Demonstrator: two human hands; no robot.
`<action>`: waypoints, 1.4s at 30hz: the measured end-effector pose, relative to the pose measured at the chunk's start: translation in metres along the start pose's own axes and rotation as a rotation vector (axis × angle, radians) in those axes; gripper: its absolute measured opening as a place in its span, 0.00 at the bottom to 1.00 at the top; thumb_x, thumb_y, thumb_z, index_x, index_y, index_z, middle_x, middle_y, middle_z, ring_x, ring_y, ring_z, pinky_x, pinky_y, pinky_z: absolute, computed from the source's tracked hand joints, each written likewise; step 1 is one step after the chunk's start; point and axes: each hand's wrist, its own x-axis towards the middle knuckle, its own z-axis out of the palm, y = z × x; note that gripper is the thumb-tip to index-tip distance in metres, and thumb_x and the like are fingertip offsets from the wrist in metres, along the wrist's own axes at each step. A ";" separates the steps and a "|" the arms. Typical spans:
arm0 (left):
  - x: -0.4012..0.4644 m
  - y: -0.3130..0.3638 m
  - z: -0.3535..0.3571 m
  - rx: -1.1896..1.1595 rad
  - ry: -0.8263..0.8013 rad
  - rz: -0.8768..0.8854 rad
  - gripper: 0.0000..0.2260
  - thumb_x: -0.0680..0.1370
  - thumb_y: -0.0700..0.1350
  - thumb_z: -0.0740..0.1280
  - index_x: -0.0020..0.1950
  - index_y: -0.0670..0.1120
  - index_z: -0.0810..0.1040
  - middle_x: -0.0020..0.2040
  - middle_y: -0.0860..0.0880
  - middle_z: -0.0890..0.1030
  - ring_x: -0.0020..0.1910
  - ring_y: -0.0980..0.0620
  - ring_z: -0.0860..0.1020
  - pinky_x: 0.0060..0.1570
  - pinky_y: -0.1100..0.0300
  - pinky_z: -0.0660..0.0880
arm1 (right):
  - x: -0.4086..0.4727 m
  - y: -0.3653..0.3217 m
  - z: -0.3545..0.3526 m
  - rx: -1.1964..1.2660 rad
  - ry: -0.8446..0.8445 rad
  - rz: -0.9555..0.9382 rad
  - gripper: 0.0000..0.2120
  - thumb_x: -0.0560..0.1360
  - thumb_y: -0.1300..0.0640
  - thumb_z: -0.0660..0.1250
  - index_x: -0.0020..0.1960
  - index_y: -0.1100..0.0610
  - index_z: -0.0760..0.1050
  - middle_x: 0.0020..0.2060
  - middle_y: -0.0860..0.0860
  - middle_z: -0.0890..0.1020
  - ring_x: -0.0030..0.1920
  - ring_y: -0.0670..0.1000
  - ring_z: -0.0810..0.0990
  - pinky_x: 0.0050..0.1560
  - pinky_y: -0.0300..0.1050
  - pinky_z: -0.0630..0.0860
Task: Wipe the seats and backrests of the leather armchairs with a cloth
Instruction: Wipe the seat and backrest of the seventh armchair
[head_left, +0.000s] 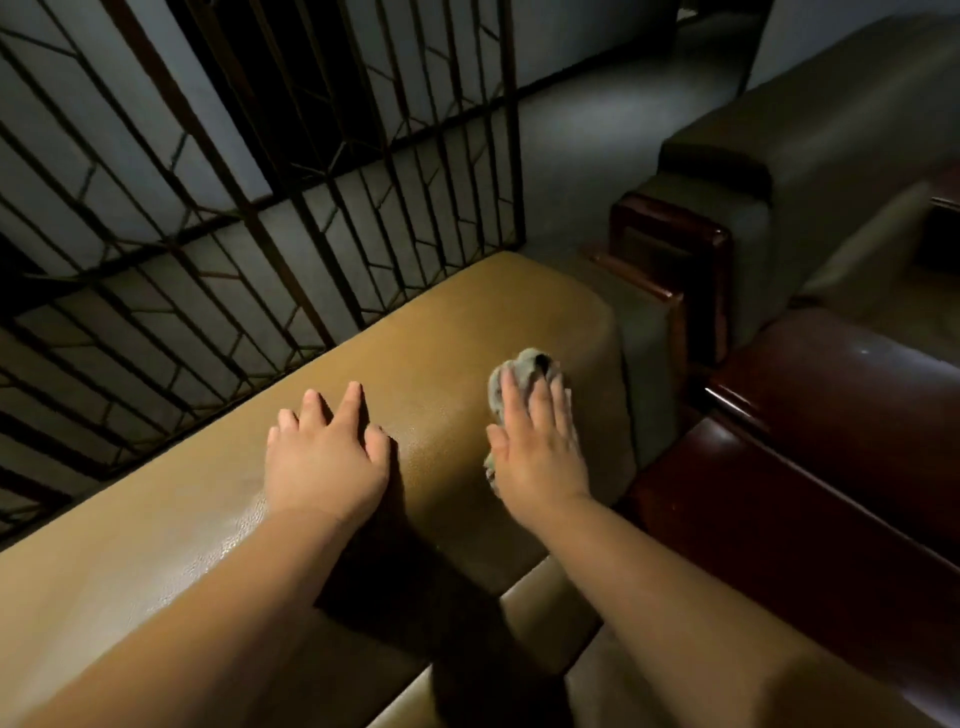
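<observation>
Two hands lie flat on the tan backrest top. Left hand rests bare, fingers spread wide. Right hand presses a grey cloth beneath outstretched fingers, cloth bunching past the fingertips, near the backrest's right end.

Two hands show: a left hand and a right hand. One cloth lies under the right one. Two armchairs are in view, a near one and a far one. One metal grille stands behind them. Three dark wooden armrests can be counted.
</observation>
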 end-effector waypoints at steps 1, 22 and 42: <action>0.008 0.012 -0.008 -0.013 -0.027 0.071 0.30 0.83 0.64 0.48 0.84 0.57 0.61 0.78 0.43 0.69 0.73 0.38 0.70 0.69 0.45 0.72 | 0.014 0.019 -0.004 0.038 0.041 0.092 0.32 0.86 0.44 0.50 0.83 0.45 0.35 0.84 0.58 0.47 0.83 0.57 0.37 0.80 0.54 0.38; 0.060 0.077 0.037 -0.052 0.150 0.538 0.32 0.81 0.65 0.54 0.85 0.55 0.62 0.83 0.46 0.64 0.82 0.39 0.61 0.80 0.38 0.57 | 0.068 0.052 0.001 0.394 0.343 0.140 0.27 0.86 0.44 0.49 0.84 0.48 0.56 0.83 0.55 0.55 0.84 0.57 0.46 0.82 0.54 0.50; 0.059 0.079 0.039 -0.053 0.189 0.534 0.32 0.81 0.64 0.53 0.84 0.55 0.62 0.83 0.46 0.64 0.82 0.39 0.61 0.81 0.39 0.54 | 0.053 0.101 0.054 0.593 0.377 0.770 0.30 0.86 0.42 0.45 0.85 0.50 0.48 0.84 0.57 0.49 0.84 0.56 0.44 0.82 0.59 0.51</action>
